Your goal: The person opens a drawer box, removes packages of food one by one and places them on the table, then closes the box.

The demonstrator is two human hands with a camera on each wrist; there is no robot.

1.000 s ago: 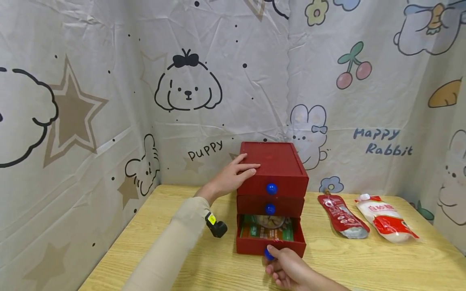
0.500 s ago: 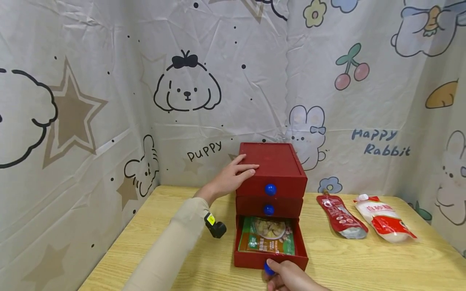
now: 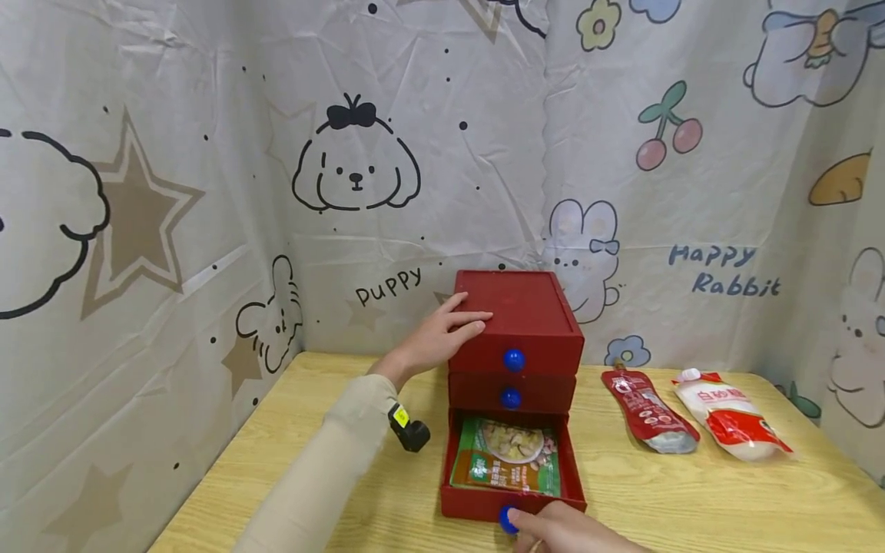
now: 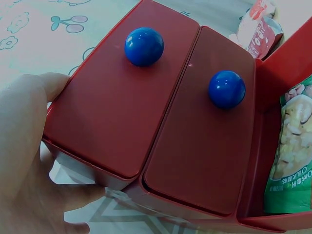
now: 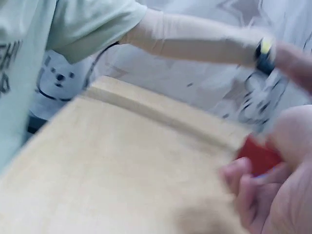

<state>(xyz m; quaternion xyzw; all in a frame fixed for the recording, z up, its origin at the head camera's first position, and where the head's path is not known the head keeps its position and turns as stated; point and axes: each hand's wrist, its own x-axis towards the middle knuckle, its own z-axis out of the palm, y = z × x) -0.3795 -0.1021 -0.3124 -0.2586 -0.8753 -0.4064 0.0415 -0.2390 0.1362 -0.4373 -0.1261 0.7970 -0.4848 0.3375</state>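
Observation:
A red three-drawer cabinet (image 3: 514, 307) stands on the table, its bottom drawer (image 3: 477, 503) pulled out. Inside that drawer lies a green and orange food packet (image 3: 508, 457) with a bowl pictured on it. My left hand (image 3: 435, 336) rests on the cabinet's top left edge, fingers spread over the top. In the left wrist view, the upper two drawers are closed, each with a round blue knob (image 4: 144, 47). My right hand (image 3: 567, 530) pinches the bottom drawer's blue knob (image 3: 508, 520), thumb against it. The right wrist view shows that hand's curled fingers (image 5: 246, 195) near a red drawer corner.
To the right of the cabinet lie a dark red spouted pouch (image 3: 650, 411) and a white and red bag (image 3: 733, 415) with a white cap. Patterned cloth (image 3: 429, 153) hangs behind the wooden table (image 3: 290, 430) and along its left side.
My right hand has drawn the bottom drawer out toward me, most of it in the first half second, exposing more of the packet. My left hand has stayed on the cabinet.

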